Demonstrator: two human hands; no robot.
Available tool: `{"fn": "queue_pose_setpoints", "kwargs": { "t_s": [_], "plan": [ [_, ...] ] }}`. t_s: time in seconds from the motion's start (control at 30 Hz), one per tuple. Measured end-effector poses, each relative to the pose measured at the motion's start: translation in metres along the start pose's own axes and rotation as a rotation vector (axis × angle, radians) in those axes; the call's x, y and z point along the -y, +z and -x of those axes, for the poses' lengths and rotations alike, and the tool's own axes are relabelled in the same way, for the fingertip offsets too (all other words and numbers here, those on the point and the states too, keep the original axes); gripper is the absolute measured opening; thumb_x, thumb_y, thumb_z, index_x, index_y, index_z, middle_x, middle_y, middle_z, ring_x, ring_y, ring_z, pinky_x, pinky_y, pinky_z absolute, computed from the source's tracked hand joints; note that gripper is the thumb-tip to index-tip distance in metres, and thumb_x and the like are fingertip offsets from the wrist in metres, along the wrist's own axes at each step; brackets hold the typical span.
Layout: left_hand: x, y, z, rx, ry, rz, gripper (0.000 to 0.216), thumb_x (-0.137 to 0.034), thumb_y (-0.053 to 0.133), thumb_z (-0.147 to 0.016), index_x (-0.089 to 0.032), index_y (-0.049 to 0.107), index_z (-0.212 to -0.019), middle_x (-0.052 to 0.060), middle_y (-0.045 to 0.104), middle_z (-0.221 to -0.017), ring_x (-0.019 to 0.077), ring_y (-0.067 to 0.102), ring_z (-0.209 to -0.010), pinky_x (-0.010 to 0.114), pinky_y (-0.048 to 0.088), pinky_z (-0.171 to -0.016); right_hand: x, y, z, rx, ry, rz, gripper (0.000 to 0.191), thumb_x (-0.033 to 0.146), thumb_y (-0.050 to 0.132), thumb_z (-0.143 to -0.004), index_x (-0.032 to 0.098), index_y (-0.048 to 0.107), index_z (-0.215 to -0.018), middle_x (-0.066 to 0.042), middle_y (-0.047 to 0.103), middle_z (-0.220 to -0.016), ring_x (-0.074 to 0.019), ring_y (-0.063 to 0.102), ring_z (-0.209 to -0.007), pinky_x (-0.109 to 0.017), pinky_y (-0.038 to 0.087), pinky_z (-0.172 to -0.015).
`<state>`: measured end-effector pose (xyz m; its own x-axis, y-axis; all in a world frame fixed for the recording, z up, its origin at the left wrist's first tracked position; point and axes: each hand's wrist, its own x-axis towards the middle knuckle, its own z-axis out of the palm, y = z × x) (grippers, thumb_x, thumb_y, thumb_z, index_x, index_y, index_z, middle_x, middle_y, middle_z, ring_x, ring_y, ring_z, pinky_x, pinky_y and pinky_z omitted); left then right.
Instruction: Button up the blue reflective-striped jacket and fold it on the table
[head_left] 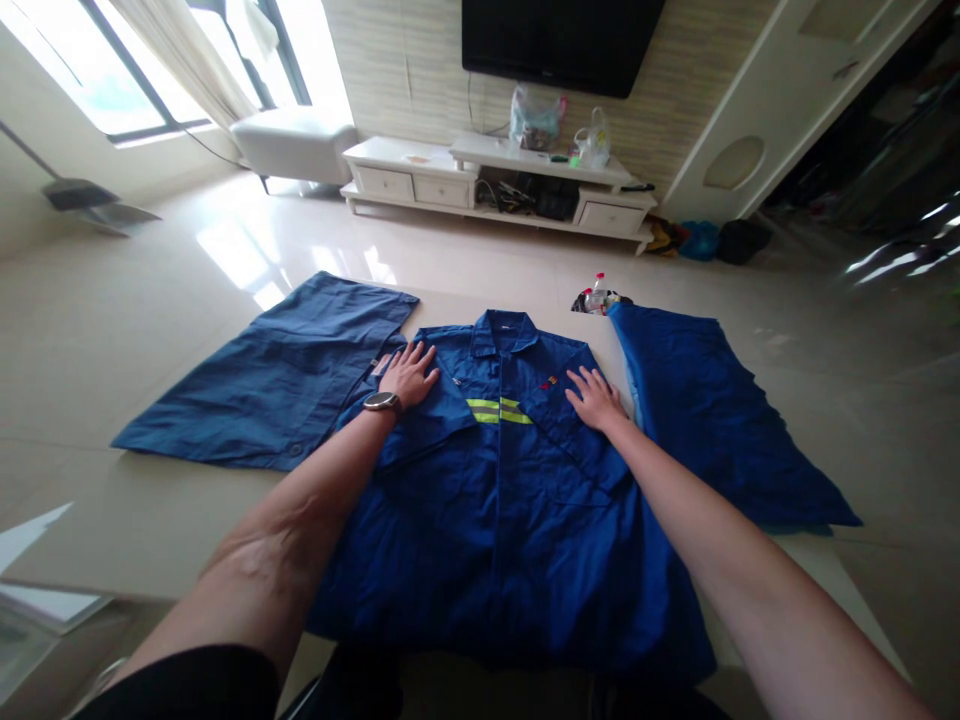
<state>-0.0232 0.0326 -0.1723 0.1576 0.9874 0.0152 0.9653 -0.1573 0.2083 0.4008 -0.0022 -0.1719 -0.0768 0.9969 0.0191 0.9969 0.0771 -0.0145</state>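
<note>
A blue work jacket (540, 540) with yellow-green reflective strips lies front up on the table, its collar at the far side and its sleeves folded in across the chest. My left hand (409, 375) rests flat with fingers spread on the jacket's left shoulder area. On the opposite shoulder, my right hand (595, 398) lies flat, fingers apart. Neither hand grips anything. The jacket's bottom hem reaches the near table edge. A watch (382, 401) is on my left wrist.
Folded blue cloth (262, 380) lies left of the jacket, and a stack of blue garments (712, 410) lies to its right. The pale table (150, 530) is under them. Bottles (598, 293) show past the far edge. A TV cabinet (420, 180) stands against the wall.
</note>
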Motion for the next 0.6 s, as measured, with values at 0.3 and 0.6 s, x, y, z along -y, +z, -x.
{"fn": "queue_pose_setpoints", "kwargs": {
  "t_s": [0.3,0.6],
  "plan": [
    [-0.023,-0.009,-0.029,-0.06,0.033,-0.042,0.06,-0.048,0.05,-0.095,-0.021,0.054,-0.149,0.012,0.046,-0.16,0.0346,0.035,-0.152,0.054,0.016,-0.129,0.014,-0.007,-0.037,-0.102,0.077,-0.041,0.052,0.049,0.043,-0.099,0.02,0.063,-0.137,-0.018,0.059,-0.143,-0.0416,0.05,-0.132,-0.066,0.034,-0.111],
    [-0.077,0.018,-0.039,0.035,0.21,0.065,0.068,-0.054,0.034,-0.103,-0.025,0.032,-0.163,0.004,0.026,-0.172,0.028,0.02,-0.16,0.053,0.017,-0.13,0.076,-0.006,-0.068,0.004,-0.355,-0.2,0.053,0.024,0.044,-0.098,0.016,0.057,-0.148,-0.007,0.055,-0.155,-0.021,0.047,-0.146,-0.038,0.037,-0.121]
  ]
}}
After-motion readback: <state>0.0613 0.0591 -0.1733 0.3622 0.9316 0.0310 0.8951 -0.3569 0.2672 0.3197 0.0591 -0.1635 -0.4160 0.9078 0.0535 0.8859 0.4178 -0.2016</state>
